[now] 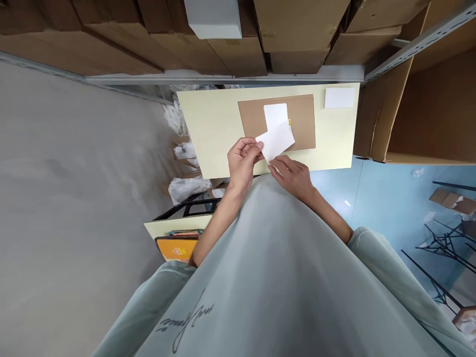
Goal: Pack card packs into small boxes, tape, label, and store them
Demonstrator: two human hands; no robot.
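Observation:
My left hand [243, 161] pinches the left corner of a small white paper card [278, 141] between thumb and fingers. The card is tilted and has a small yellow mark at its upper right edge. At its lower corner, the curled thumb and fingertips of my right hand [292, 174] close on the edge. Behind it, another white card [275, 113] lies on a flat brown cardboard piece [303, 124], partly covered by the held one. The cardboard rests on a cream tabletop [211, 129].
A white rectangle [339, 98] lies at the tabletop's right corner. Brown boxes [297, 25] fill the metal shelf beyond, with a white box [213, 19] among them. An open carton [431, 109] stands right. Plastic bags [188, 188] and an orange package [178, 248] are at left.

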